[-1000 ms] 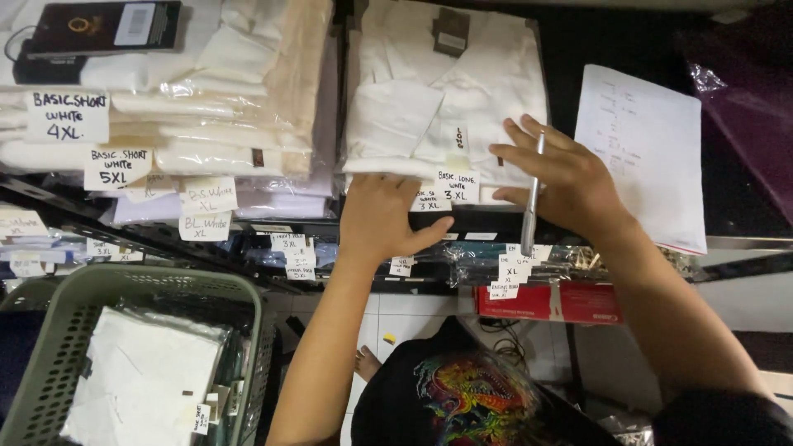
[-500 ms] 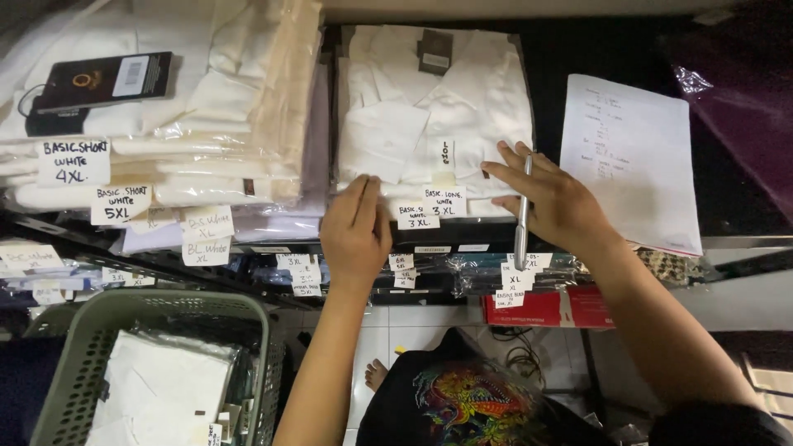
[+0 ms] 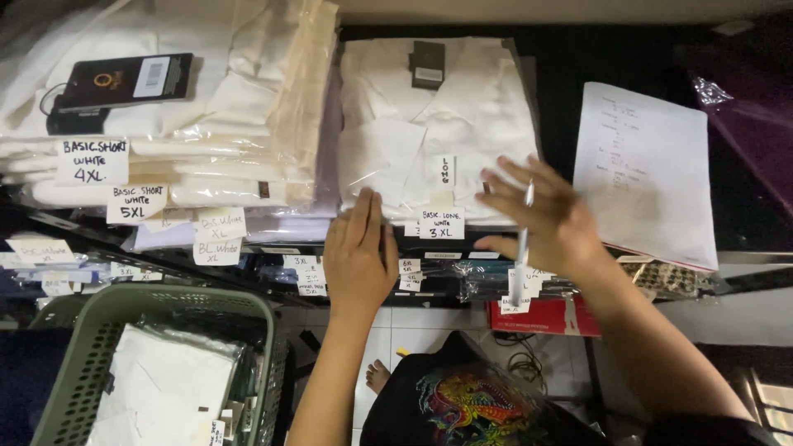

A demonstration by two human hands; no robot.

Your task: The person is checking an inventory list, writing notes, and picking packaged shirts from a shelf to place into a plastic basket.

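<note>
Crowded stockroom shelf (image 3: 248,248) of bagged white shirts (image 3: 438,124), labelled

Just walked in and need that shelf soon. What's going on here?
A person is working at a shelf of bagged white shirts. Their left hand lies flat against the front edge of the middle stack of shirts. Their right hand hovers over the same stack with a pen between its fingers. A handwritten sheet of paper lies to the right, and a green basket holding bagged shirts sits lower left.
</note>
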